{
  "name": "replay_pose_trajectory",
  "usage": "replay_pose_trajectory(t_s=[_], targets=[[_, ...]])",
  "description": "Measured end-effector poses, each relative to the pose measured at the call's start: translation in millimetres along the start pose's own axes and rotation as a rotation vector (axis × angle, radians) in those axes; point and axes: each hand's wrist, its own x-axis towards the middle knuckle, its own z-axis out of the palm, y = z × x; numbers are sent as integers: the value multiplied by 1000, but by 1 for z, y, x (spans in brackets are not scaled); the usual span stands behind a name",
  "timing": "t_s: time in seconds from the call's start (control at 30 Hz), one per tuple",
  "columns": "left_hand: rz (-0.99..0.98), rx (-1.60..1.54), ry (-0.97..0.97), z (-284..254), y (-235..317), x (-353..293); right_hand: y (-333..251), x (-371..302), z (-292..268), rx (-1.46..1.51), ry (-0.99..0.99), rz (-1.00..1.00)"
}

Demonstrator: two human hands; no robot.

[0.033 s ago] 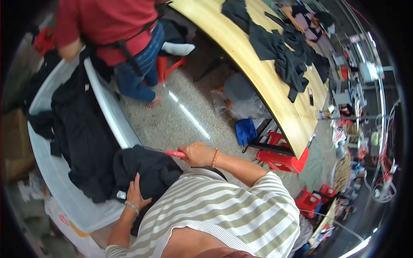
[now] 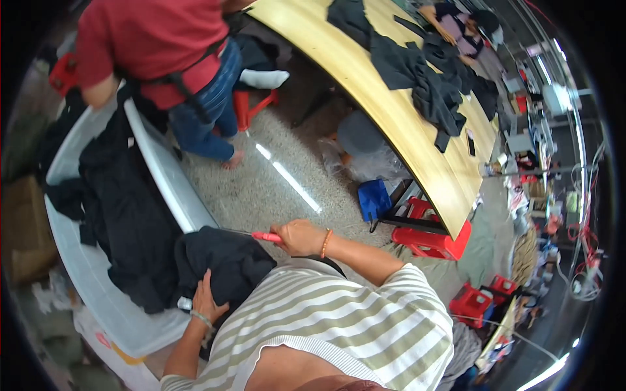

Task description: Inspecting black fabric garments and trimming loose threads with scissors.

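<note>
Above floor [image 2: 251,199], right hand [image 2: 300,237] partly hides red handle [image 2: 265,236].

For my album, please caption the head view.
Right hand grips a red-handled tool; left hand rests on bunched black cloth by a pale plastic tub.

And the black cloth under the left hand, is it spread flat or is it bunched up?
Bunched up: the black cloth rises in a rounded, creased mound, with the left hand resting on it.

The left grip [image 2: 207,304] lies splayed; the right grip [image 2: 300,236] is curled closed.
</note>
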Motion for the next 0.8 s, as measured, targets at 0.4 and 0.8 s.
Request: replay_pose_trajectory(t_s=[0.4, 0.8], targets=[[328, -334, 12, -116, 252, 181, 152, -149, 16, 178, 338, 486], [871, -1278, 273, -62, 584, 386, 191, -229, 50, 210, 458, 650]])
